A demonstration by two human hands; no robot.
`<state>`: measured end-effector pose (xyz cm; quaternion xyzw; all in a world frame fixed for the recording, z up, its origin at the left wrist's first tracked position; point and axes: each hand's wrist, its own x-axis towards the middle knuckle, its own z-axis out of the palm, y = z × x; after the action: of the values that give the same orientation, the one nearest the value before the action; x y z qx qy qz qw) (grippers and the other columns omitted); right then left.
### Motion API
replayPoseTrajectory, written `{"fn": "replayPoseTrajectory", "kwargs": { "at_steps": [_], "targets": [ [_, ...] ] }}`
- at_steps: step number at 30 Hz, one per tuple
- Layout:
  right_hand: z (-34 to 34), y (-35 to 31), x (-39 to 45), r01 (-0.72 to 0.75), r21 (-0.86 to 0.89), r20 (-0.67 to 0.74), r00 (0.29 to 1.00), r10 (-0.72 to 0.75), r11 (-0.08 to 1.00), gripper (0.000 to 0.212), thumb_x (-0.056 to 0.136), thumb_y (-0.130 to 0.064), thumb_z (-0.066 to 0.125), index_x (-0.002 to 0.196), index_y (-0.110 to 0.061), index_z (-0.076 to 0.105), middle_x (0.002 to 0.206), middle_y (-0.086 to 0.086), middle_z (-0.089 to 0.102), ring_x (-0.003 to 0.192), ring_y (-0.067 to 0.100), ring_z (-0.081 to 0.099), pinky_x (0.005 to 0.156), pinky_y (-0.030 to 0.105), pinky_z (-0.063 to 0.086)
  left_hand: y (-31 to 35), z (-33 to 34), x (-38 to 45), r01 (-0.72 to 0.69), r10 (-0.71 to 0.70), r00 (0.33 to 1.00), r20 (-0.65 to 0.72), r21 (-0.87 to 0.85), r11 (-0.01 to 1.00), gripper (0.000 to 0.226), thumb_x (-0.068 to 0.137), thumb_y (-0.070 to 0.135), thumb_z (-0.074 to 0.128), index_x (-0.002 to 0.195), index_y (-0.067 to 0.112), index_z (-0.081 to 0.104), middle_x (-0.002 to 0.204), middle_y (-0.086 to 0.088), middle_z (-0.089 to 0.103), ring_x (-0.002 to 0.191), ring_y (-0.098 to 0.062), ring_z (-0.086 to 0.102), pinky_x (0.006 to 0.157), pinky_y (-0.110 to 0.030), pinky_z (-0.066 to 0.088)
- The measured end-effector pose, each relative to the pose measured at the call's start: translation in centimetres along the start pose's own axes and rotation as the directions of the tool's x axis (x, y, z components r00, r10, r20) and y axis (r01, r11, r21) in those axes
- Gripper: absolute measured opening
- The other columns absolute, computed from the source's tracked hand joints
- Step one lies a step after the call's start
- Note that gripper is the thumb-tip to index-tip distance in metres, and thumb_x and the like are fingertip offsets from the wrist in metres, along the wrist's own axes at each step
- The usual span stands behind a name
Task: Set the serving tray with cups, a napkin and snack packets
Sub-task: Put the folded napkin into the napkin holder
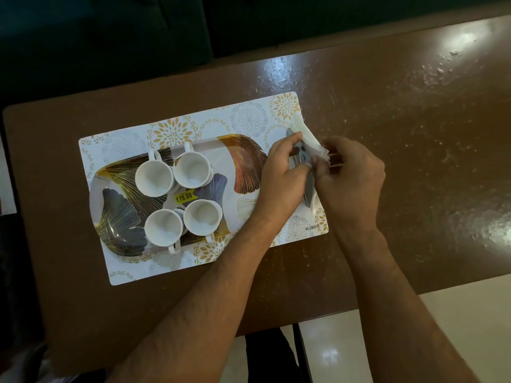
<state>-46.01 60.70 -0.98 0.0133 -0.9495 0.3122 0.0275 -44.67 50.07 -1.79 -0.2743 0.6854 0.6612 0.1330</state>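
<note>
A leaf-patterned serving tray [243, 158] lies on a white floral placemat [171, 128]. Several white cups stand on its left half, among them one at the back left [153, 176] and one at the front right [202, 217]. Over the tray's right end, my left hand [279, 178] and my right hand [351, 178] both pinch a white napkin [307, 138] that sits with a grey metal piece [309, 186], seemingly a napkin holder. No snack packets are in sight.
The placemat rests on a glossy brown table [401, 128]. The table's far edge meets a dark green seat [110, 37]. Pale floor tiles [359, 341] show beyond the near edge at the lower right. A yellow price sticker [184, 197] sits between the cups.
</note>
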Motion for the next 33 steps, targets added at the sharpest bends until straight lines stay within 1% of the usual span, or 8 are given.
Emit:
{"fn": "replayPoseTrajectory", "kwargs": {
  "at_steps": [7,10,15,17,20,22,24,33],
  "targets": [
    [-0.1,-0.6,0.1,-0.003,-0.016,-0.001,1.000,0.003,1.000,0.023,0.096,-0.012,0.070,0.117,-0.004,0.074,0.105,0.009,0.077,0.089,0.020,0.072,0.080,0.031,0.059,0.2,-0.3,0.0,0.000,0.000,1.000,0.018,-0.013,1.000,0.052,0.104,0.004,0.057,0.153,0.019,0.050,0.153,-0.002,0.053,0.141,-0.014,0.051,0.115,-0.031,0.045],
    [0.0,-0.9,0.0,0.026,-0.087,0.024,0.999,-0.024,0.996,0.025,0.099,-0.016,0.067,0.119,-0.003,0.072,0.106,0.011,0.076,0.093,0.026,0.070,0.081,0.029,0.051,0.1,-0.7,0.0,-0.018,0.018,1.000,0.008,0.009,1.000,0.052,0.104,0.003,0.055,0.153,0.017,0.050,0.153,-0.002,0.052,0.142,-0.016,0.050,0.119,-0.037,0.046],
    [0.7,-2.7,-0.4,0.136,-0.218,0.043,0.991,-0.129,0.966,0.032,0.102,-0.016,0.062,0.128,0.002,0.066,0.121,0.019,0.069,0.114,0.034,0.061,0.097,0.032,0.043,0.0,-2.7,-0.6,-0.169,0.176,0.984,-0.023,0.179,0.969,0.049,0.105,0.008,0.056,0.153,0.011,0.048,0.157,-0.005,0.049,0.145,-0.019,0.047,0.121,-0.043,0.043],
    [1.1,-3.8,-0.7,0.176,-0.220,0.058,0.984,-0.167,0.960,0.034,0.103,-0.016,0.061,0.131,0.004,0.064,0.126,0.021,0.066,0.121,0.036,0.059,0.104,0.037,0.044,-0.1,-4.3,-1.1,-0.259,0.286,0.958,-0.022,0.358,0.897,0.049,0.106,0.014,0.055,0.154,0.011,0.045,0.159,-0.006,0.048,0.148,-0.019,0.043,0.123,-0.039,0.039],
    [2.1,-5.9,-1.3,0.226,-0.229,0.119,0.972,-0.203,0.947,0.040,0.105,-0.020,0.059,0.137,0.004,0.060,0.136,0.022,0.062,0.132,0.037,0.055,0.113,0.044,0.045,-0.2,-7.7,-2.1,-0.339,0.463,0.886,-0.012,0.664,0.667,0.050,0.106,0.021,0.051,0.153,0.006,0.046,0.156,-0.012,0.051,0.146,-0.025,0.047,0.120,-0.041,0.042],
    [3.0,-7.8,-2.0,0.263,-0.222,0.182,0.957,-0.225,0.939,0.043,0.105,-0.022,0.059,0.140,0.003,0.058,0.141,0.022,0.060,0.138,0.037,0.052,0.116,0.047,0.043,-0.4,-10.3,-2.8,-0.324,0.507,0.862,-0.010,0.759,0.565,0.052,0.105,0.024,0.048,0.153,0.004,0.046,0.155,-0.015,0.053,0.145,-0.028,0.049,0.121,-0.043,0.041],
    [4.2,-9.8,-2.7,0.298,-0.216,0.242,0.939,-0.245,0.930,0.044,0.105,-0.021,0.059,0.141,0.002,0.057,0.144,0.022,0.059,0.141,0.037,0.050,0.118,0.048,0.041,-1.1,-13.1,-3.6,-0.278,0.500,0.865,-0.032,0.799,0.533,0.054,0.105,0.025,0.049,0.154,0.004,0.045,0.156,-0.016,0.052,0.147,-0.029,0.048,0.122,-0.045,0.040],
    [11.6,-19.5,-8.1,0.523,-0.187,0.406,0.812,-0.419,0.832,0.051,0.103,-0.025,0.064,0.147,-0.002,0.053,0.152,0.019,0.053,0.147,0.036,0.044,0.122,0.044,0.035,-6.3,-26.2,-7.6,-0.045,0.431,0.862,-0.268,0.805,0.591,0.056,0.107,0.029,0.051,0.158,0.007,0.039,0.161,-0.013,0.047,0.151,-0.027,0.043,0.125,-0.045,0.037]
  ]
}}
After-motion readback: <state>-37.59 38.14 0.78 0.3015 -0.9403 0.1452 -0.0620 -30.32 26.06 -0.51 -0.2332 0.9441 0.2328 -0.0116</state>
